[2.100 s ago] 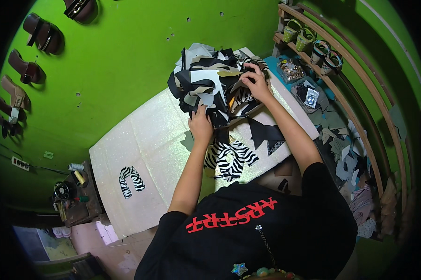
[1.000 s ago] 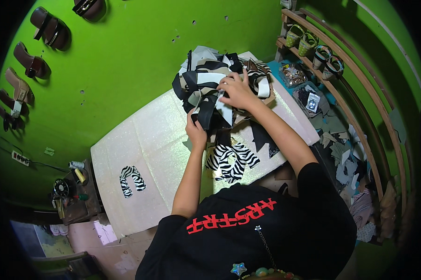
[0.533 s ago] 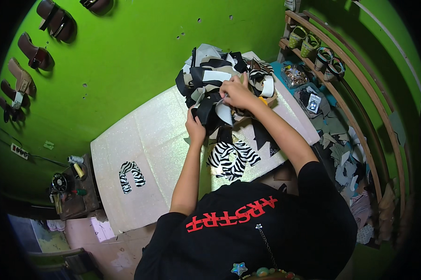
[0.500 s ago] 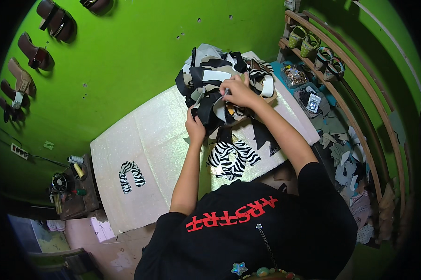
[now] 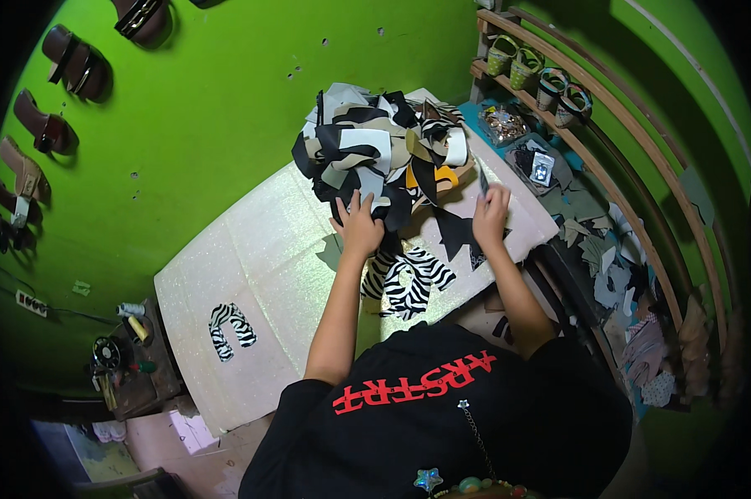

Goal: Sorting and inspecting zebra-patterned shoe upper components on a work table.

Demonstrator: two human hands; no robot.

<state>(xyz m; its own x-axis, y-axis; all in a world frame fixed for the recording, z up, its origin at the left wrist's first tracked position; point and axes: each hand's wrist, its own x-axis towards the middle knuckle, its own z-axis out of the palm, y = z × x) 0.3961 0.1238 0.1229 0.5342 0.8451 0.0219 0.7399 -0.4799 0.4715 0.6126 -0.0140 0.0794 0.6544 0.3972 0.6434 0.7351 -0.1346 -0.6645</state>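
A heap of leather and fabric scraps (image 5: 365, 148), in black, white, beige and zebra print, is piled at the far end of the table. My left hand (image 5: 361, 226) rests on its near edge, fingers spread over a black scrap. To the right of the heap, my right hand (image 5: 492, 214) is closed around a thin grey strip (image 5: 483, 177) that points upward; its exact kind is unclear. Zebra-print pieces (image 5: 408, 287) lie between my forearms, beside a jagged black scrap (image 5: 458, 231). Another curved zebra-print piece (image 5: 220, 331) lies apart on the left.
The pale, shiny table covering (image 5: 263, 258) runs below the green wall. Wooden shelving (image 5: 596, 100) on the right bears small baskets (image 5: 525, 68). More scraps (image 5: 612, 287) lie beyond the table's right edge. A small stand with spools (image 5: 138, 328) is at left; sandals (image 5: 42, 121) hang above.
My right hand has drawn back from the heap to the right with the thin grey strip. My left hand has loosened from lifted scraps and flattened onto the heap. The view has shifted slightly.
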